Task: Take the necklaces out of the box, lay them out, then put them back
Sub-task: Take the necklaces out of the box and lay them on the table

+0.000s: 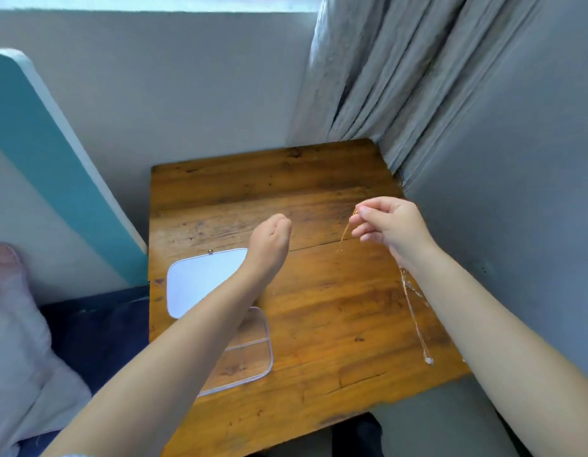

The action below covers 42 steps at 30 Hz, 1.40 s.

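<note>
Gold, thin chain necklace dangles right of centre, pinched in our right hand fingers. Our left hand is fisted, empty as far as we see. Below-left, the clear plastic box lies open on the wooden counter; a pale necklace lies lower right.

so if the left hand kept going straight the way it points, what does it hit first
The left hand points away from the person, over bare table toward the wall. Nothing lies in that line on the wood, so it would probably meet the wall first, though its height above the table is unclear.
</note>
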Each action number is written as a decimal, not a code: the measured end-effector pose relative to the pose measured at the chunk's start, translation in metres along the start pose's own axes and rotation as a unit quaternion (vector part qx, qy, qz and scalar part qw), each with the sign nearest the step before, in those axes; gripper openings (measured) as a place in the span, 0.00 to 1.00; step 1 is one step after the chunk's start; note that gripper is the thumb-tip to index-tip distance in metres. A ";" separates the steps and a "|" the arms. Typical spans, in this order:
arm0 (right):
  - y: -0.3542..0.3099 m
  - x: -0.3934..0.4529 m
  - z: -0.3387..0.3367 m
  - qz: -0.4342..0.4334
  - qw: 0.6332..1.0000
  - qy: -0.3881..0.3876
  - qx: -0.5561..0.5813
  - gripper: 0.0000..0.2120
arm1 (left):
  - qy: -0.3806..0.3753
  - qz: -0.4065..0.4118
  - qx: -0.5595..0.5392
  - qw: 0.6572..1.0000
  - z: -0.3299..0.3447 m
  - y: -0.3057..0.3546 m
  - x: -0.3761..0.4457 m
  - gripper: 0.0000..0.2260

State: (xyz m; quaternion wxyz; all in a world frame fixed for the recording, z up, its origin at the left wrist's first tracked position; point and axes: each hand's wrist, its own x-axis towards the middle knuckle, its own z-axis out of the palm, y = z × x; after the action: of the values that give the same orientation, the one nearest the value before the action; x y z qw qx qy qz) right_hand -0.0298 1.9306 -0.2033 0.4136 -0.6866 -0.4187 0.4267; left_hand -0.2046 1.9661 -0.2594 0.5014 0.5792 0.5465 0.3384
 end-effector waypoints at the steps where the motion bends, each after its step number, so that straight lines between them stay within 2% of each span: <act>1: -0.002 0.015 -0.012 -0.001 1.000 0.006 0.003 0.07 | 0.007 0.007 0.011 1.000 0.011 0.011 0.010 0.18; 6: -0.010 0.098 -0.067 -0.008 1.000 -0.017 -0.006 0.05 | 0.062 0.022 0.013 0.998 0.071 0.059 0.065 0.14; 11: -0.014 0.182 -0.104 -0.016 0.999 -0.046 0.006 0.08 | 0.136 0.019 0.036 0.990 0.124 0.077 0.131 0.10; 19: 0.002 0.291 -0.112 -0.023 0.997 -0.023 0.067 0.03 | 0.153 0.025 0.067 0.986 0.172 0.091 0.239 0.10; 26: 0.045 0.314 -0.096 -0.030 0.996 -0.066 0.052 0.08 | 0.155 0.052 0.117 0.980 0.182 0.057 0.277 0.10; 31: 0.121 0.300 -0.105 0.019 0.997 -0.060 -0.044 0.05 | 0.048 0.019 0.219 0.974 0.216 -0.005 0.248 0.10; 35: 0.173 0.274 -0.113 0.012 0.982 -0.072 -0.172 0.04 | -0.053 0.047 0.308 0.949 0.233 -0.058 0.215 0.09; 38: 0.200 0.253 -0.119 -0.091 0.944 -0.061 -0.311 0.07 | -0.139 0.086 0.348 0.923 0.236 -0.080 0.189 0.10; 42: 0.229 0.226 -0.126 -0.244 0.886 -0.074 -0.388 0.04 | -0.185 0.146 0.365 0.901 0.237 -0.092 0.162 0.08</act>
State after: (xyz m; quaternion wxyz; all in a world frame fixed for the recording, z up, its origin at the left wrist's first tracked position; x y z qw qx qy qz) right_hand 0.2034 2.0435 -0.4320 0.1727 -0.6352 -0.7345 0.1653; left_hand 0.0194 2.0640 -0.4353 0.2915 0.8471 0.4385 0.0712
